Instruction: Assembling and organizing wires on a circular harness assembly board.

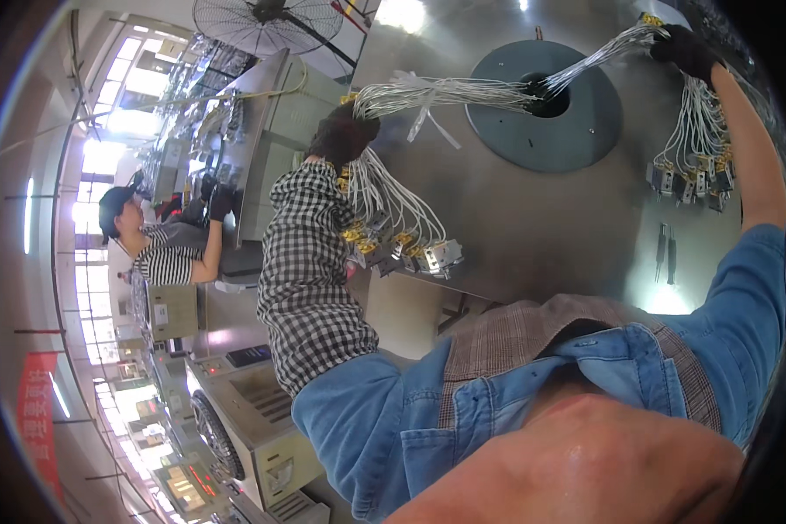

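Observation:
A bundle of white wires (463,94) stretches from my left hand (345,135) to the dark central hole of a round grey disc (498,140). Dark gloves cover both my hands. My left hand is closed round this bundle, and a loose white strip (424,109) is tied about it. On the far right, my right hand (686,54) grips another run of white wires (607,54) that slants up from the same hole. Below each hand dangle wire ends with silvery metal and yellow connectors (402,249), (694,179). Inside the hole, the wires' path is hidden.
The disc lies on a shiny metal table (533,236). Two slim dark tools (665,253) rest near its front right. A large fan (266,22) stands beyond. At left, a person in a striped top (170,253) works at another bench; a boxy machine (253,419) stands nearer.

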The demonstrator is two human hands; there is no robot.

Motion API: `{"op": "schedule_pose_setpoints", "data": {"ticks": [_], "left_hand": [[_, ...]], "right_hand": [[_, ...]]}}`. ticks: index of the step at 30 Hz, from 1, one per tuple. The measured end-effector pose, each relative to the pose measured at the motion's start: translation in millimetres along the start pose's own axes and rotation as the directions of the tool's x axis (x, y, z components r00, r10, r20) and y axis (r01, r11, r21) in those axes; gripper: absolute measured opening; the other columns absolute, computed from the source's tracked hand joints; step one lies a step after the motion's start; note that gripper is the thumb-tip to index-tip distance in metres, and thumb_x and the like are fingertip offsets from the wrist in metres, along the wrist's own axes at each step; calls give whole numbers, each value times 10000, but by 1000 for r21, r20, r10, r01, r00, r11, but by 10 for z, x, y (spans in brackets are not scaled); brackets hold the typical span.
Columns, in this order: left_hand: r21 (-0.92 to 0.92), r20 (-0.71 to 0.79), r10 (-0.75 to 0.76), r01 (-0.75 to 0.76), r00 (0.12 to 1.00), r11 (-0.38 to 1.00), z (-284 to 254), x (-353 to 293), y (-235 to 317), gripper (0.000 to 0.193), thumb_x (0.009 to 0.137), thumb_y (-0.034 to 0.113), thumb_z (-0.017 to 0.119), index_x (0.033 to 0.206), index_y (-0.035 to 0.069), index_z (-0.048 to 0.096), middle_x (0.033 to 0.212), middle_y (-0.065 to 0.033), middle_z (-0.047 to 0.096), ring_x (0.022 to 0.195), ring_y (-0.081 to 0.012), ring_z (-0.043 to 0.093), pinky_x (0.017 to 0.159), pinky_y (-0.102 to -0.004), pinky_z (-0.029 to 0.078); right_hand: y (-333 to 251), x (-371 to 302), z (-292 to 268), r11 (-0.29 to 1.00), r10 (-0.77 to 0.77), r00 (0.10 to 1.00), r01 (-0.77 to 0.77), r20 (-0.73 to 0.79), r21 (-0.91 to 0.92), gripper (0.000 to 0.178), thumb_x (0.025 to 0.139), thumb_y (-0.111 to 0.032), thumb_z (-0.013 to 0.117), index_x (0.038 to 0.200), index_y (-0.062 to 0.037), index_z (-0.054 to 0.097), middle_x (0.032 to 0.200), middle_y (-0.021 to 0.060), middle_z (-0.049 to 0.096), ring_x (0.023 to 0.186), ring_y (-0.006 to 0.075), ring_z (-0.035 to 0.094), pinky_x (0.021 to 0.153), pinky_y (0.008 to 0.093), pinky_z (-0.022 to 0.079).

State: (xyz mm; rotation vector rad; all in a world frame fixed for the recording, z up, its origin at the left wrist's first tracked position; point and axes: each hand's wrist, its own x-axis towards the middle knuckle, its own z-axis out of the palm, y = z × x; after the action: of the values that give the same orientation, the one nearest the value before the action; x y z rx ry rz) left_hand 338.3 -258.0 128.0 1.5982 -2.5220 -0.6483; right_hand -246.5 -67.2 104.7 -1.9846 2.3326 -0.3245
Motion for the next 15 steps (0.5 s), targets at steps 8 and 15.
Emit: {"op": "schedule_pose_setpoints", "data": {"ticks": [8,15], "left_hand": [[-19,-114,130,-133,985,991,-34,-75,-14,356,755,342,629,1026,110,628,925,-140,657,867,-270,630,768,-372,489],[190,-237,234,-191,943,963,-61,-131,-117,282,772,283,608,948,66,648,826,-117,661,755,-241,630,707,-372,488]], "right_hand": [[526,133,40,997,-24,996,30,82,-71,267,837,-230,568,1063,-91,603,1086,133,605,1015,287,563,843,368,471],[404,-111,-283,820,407,908,-411,100,397,346,898,-226,491,1174,-22,531,1062,102,636,922,222,628,778,341,504]]}}
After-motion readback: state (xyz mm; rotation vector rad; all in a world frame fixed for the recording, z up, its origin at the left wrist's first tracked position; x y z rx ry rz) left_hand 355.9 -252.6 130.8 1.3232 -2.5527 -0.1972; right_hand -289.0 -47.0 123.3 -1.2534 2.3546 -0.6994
